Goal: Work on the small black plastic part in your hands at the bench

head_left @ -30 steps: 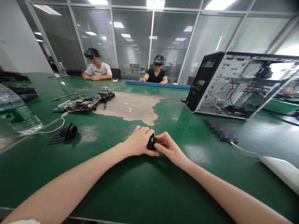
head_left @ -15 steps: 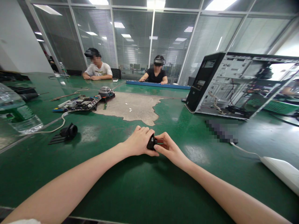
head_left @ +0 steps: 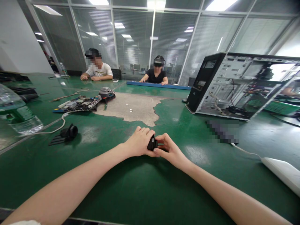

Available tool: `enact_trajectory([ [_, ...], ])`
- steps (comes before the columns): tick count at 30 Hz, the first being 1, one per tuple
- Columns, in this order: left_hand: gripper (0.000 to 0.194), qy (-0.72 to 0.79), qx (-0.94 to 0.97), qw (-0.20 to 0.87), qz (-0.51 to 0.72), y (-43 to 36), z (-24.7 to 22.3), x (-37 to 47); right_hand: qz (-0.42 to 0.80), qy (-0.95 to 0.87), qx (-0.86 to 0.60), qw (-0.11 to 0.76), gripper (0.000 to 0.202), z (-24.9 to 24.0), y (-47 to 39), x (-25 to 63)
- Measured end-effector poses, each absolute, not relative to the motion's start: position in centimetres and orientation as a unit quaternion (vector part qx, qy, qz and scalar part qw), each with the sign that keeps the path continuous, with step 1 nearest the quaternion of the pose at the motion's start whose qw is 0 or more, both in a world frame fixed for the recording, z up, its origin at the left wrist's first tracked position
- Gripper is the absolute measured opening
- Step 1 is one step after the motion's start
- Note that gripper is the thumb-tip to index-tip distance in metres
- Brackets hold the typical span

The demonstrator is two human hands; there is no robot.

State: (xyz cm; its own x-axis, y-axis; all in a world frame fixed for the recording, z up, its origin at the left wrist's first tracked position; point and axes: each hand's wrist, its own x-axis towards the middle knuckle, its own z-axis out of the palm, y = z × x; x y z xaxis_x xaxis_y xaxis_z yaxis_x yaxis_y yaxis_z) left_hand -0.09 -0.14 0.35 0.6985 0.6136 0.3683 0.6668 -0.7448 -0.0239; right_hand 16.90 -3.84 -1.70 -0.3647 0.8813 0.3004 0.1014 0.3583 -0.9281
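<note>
A small black object [head_left: 152, 143] is held just above the green table [head_left: 131, 193], near the middle of the view. My left hand [head_left: 140, 142] wraps round it from the left, fingers over its top and thumb beneath. From the right, my right hand [head_left: 169, 148] pinches its right side between thumb and fingertips. The palm hides the object's left part. A black part with parallel prongs [head_left: 69, 132] lies on the table to the left of my hands.
An open computer case [head_left: 234, 87] stands at the right. Circuit boards [head_left: 82, 103] and a water bottle [head_left: 18, 112] are at the left. A white box [head_left: 282, 173] with a cable lies right. Two people [head_left: 99, 70] [head_left: 157, 73] sit opposite, near a blue bar [head_left: 159, 85].
My right thumb has shifted slightly down and left along the black object, uncovering more of its right side. My left hand has hardly moved.
</note>
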Motion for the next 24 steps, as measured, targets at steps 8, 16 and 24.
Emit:
enact_trajectory([
  [8,0.069,-0.348,-0.918,0.074,-0.176,-0.09,0.29,-0.07,0.451,-0.683,-0.376,0.433,0.021,-1.40,-3.79,16.86],
  [16,0.069,-0.348,-0.919,0.065,-0.174,-0.14,0.41,-0.09,0.450,-0.697,-0.367,0.421,0.027,-1.73,-3.81,17.03],
  [24,0.070,-0.350,-0.919,0.062,-0.170,-0.14,0.44,-0.05,0.451,-0.687,-0.374,0.430,0.018,-1.66,-3.75,16.85],
])
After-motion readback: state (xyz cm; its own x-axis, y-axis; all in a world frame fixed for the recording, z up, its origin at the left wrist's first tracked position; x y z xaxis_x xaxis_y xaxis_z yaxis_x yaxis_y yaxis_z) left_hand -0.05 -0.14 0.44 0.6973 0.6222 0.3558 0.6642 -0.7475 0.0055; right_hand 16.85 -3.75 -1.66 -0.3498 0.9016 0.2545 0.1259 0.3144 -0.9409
